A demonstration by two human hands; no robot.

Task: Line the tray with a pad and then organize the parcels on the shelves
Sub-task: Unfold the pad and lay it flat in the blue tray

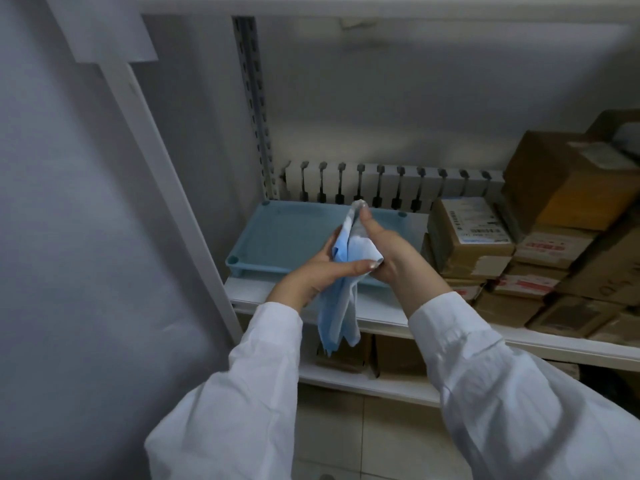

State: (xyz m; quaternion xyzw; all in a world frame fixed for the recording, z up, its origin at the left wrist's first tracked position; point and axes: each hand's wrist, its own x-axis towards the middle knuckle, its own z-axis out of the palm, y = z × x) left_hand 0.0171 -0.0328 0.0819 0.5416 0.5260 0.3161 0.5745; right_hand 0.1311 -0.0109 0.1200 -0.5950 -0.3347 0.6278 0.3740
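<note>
Blue pad (341, 299), one, held by two hands; one tray (277, 237).

White shelf (384, 306) carrying 1 light blue tray (294, 233) lying flat at its left, brown cardboard parcels (502, 265) sitting stacked at its right, just beside the tray, lower shelf (363, 382) holding more cardboard boxes (398, 355), tiled floor (346, 431) lying beneath.

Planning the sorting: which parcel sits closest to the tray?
The brown box with the white barcode label, just right of the blue tray; the others sit farther right.
</note>
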